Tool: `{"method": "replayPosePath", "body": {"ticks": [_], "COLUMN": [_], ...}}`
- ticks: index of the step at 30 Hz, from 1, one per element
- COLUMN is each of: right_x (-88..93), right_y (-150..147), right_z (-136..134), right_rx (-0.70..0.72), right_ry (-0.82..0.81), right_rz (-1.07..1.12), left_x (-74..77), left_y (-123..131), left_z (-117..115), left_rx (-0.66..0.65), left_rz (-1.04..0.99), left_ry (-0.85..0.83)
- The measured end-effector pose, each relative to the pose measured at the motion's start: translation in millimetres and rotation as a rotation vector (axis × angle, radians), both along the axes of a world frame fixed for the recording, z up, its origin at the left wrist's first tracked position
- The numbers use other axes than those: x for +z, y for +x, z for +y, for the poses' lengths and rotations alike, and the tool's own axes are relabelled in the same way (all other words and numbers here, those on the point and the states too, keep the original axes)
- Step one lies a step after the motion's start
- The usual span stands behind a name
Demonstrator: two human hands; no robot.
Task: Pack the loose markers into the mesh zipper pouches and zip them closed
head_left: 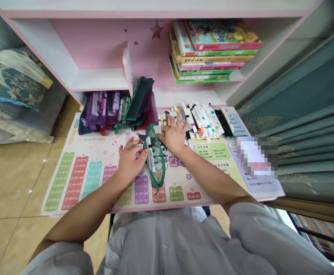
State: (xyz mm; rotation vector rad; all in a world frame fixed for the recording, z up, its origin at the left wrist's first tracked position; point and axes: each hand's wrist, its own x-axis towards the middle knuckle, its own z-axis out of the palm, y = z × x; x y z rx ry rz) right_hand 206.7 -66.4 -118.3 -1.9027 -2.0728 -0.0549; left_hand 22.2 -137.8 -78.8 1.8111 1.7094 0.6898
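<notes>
In front of me lies a green mesh pencil pouch [158, 152] with a green zipper edge. A white marker [151, 156] with a black band shows at the pouch's left side; whether it is inside or on top, I cannot tell. My left hand [130, 160] rests just left of the pouch, fingers apart, thumb at its edge. Beyond the pouch my right hand [175, 134] reaches out with spread fingers, the tips at several markers [164, 117] with coloured bands. To its right spreads a heap of white markers [202, 119], with black markers [224, 123] at its far right.
Filled purple mesh pouches [105, 109] lie at the back left, beside standing dark green and red pouches [139, 100]. Stacked books [212, 53] sit on the pink shelf [98, 46]. A blurred-out object [257, 157] lies right, near the curtain [312, 107]. Times tables cover the desk mat [98, 147].
</notes>
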Motion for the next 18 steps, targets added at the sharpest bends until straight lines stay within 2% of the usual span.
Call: {"method": "replayPosePath", "body": {"ticks": [7,18], "right_x": [-2.8,17.4], "right_y": [-6,-5], "right_z": [-1,-7], "right_rx": [0.022,0.050], "right_ry": [-0.040,-0.141], "right_rz": [-0.005,-0.060], "left_x": [1.7,-0.6], "left_y": [1,-1], "left_z": [0,0], "left_rx": [-0.003,-0.012], "left_rz": [0.001,0.005], "left_ry": [-0.006,0.005]}}
